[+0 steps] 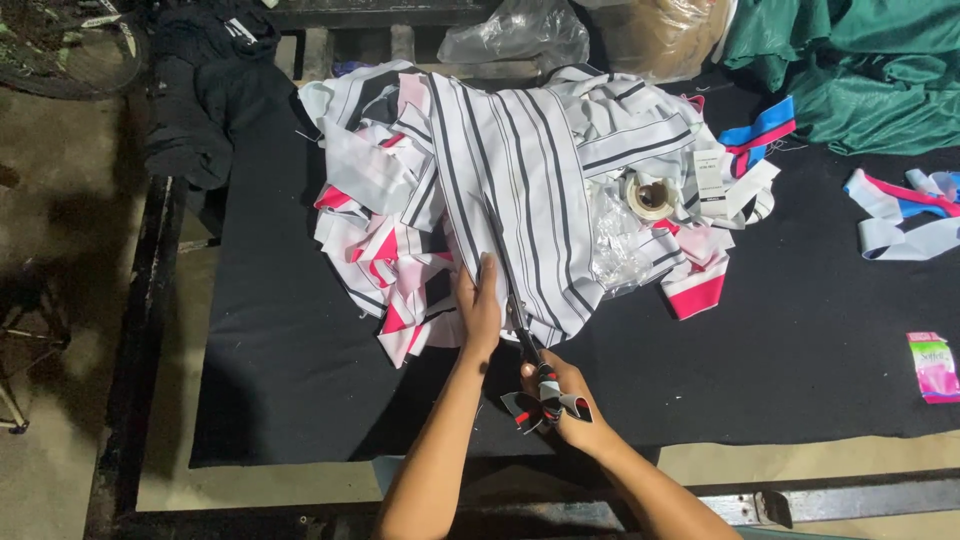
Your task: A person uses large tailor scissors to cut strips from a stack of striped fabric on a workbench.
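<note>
The right hand (570, 405) has its grip closed through the handles of the scissors (525, 350), whose blades run up and away from it into the striped white fabric (520, 180). The left hand (478, 305) lies flat, fingers together, pressing that fabric down just beside the blades; its grip holds nothing, only pins the cloth.

The main risk, as I judge it, is that closeness: the left fingers sit almost against the cutting line, so a slip or a hurried snip could nick them. The fabric is loosely heaped rather than flat, so it could bunch and pull the cut off the stripe.

Further out, cut strips (390, 250) in white and pink pile to the left, a tape roll (650, 195) lies beyond to the right, and all rest on the dark surface (800, 330).
</note>
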